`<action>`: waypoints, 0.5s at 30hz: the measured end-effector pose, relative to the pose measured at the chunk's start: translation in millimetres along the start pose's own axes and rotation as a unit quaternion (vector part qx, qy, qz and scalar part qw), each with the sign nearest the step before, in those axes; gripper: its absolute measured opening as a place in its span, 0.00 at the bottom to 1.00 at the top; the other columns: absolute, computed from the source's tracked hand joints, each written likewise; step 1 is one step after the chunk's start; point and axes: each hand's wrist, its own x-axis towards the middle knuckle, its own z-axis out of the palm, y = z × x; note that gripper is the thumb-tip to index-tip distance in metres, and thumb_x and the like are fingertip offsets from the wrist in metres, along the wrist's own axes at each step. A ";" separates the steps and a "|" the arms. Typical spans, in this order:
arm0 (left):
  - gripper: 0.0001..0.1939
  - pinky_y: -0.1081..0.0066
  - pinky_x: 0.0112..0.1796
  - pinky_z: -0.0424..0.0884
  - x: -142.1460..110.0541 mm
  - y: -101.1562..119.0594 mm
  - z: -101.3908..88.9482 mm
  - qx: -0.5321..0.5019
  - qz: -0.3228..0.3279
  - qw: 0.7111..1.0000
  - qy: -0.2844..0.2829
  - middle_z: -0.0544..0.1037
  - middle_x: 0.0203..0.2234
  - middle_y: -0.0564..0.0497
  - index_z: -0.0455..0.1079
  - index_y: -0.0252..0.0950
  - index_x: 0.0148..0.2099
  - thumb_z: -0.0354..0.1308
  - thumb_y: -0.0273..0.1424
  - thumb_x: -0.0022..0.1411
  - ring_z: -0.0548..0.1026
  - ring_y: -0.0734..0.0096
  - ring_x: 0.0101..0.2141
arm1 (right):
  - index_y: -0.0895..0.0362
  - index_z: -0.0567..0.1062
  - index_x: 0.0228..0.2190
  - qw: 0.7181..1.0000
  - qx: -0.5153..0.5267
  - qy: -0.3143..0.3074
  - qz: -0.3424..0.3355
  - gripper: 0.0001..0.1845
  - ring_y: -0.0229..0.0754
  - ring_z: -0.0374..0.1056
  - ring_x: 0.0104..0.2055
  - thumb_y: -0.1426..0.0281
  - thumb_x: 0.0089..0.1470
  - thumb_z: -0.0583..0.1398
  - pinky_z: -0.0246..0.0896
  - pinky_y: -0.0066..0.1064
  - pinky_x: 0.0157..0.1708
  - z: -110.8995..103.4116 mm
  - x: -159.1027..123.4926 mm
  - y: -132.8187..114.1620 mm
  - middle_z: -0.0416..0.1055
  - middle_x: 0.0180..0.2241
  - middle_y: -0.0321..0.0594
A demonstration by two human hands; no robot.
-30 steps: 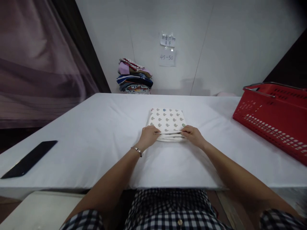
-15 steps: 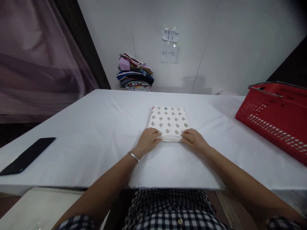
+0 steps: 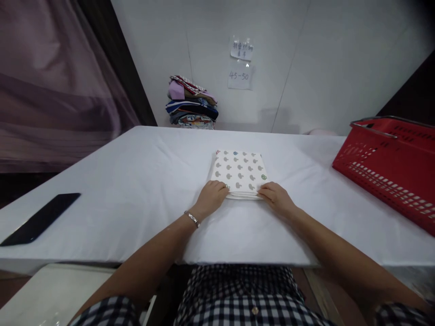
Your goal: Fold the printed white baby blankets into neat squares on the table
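Note:
A folded white cloth [image 3: 239, 173] with small grey and coloured prints lies flat in the middle of the white table [image 3: 142, 190]. My left hand [image 3: 211, 198] rests at its near left corner, fingers curled onto the edge. My right hand [image 3: 277, 197] sits at the near right corner, fingers bent against the folded layers. Both hands grip the cloth's near edge. A thin bracelet [image 3: 192, 218] is on my left wrist.
A red plastic basket [image 3: 390, 167] stands at the table's right side. A stack of folded coloured clothes [image 3: 190, 103] sits at the far edge by the wall. A dark flat phone [image 3: 41, 218] lies near the left front corner. Paper notes [image 3: 239, 63] hang on the wall.
The hands pressed the near edge of the folded cloth down and flattened its layers; they stay at its near corners. The view tilted slightly.

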 end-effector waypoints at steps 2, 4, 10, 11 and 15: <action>0.09 0.67 0.36 0.62 -3.8 -1.3 1.2 -0.021 0.003 1.000 -0.019 0.74 0.34 0.49 0.71 0.37 0.39 0.50 0.32 0.64 0.68 0.68 0.36 | 0.55 0.75 0.33 1.000 -0.006 -0.023 -0.013 0.14 0.43 0.65 0.36 0.65 0.60 0.52 0.59 0.34 0.35 -0.6 -0.5 1.4 0.72 0.35 0.44; 0.09 0.67 0.37 0.63 -5.1 -3.2 0.2 -0.039 0.003 0.999 -0.036 0.74 0.35 0.49 0.70 0.37 0.41 0.52 0.34 0.63 0.68 0.68 0.37 | 0.56 0.75 0.33 0.999 -0.006 -0.045 -0.027 0.14 0.44 0.65 0.36 0.62 0.59 0.53 0.59 0.34 0.35 -2.1 0.7 2.0 0.71 0.35 0.45; 0.07 0.68 0.35 0.64 6.4 -7.4 -7.6 -0.048 -0.011 0.998 -0.031 0.74 0.34 0.50 0.71 0.38 0.38 0.52 0.31 0.63 0.68 0.68 0.35 | 0.55 0.74 0.32 0.996 0.060 -0.052 0.027 0.12 0.42 0.65 0.37 0.65 0.60 0.53 0.59 0.33 0.36 -8.5 10.2 2.4 0.71 0.34 0.43; 0.07 0.68 0.34 0.63 9.0 -7.7 -8.4 -0.045 -0.015 0.999 -0.014 0.74 0.33 0.50 0.71 0.37 0.38 0.52 0.31 0.63 0.68 0.69 0.35 | 0.55 0.73 0.32 0.995 0.084 -0.036 0.049 0.11 0.42 0.65 0.36 0.65 0.59 0.53 0.59 0.32 0.35 -9.5 11.8 2.5 0.70 0.33 0.41; 0.07 0.68 0.33 0.61 10.7 -7.3 -6.2 0.010 0.005 0.999 0.044 0.73 0.31 0.49 0.70 0.36 0.35 0.51 0.29 0.63 0.67 0.68 0.34 | 0.54 0.74 0.32 0.995 0.058 0.041 0.070 0.10 0.42 0.65 0.37 0.66 0.59 0.54 0.59 0.32 0.36 -7.6 12.3 1.6 0.71 0.34 0.42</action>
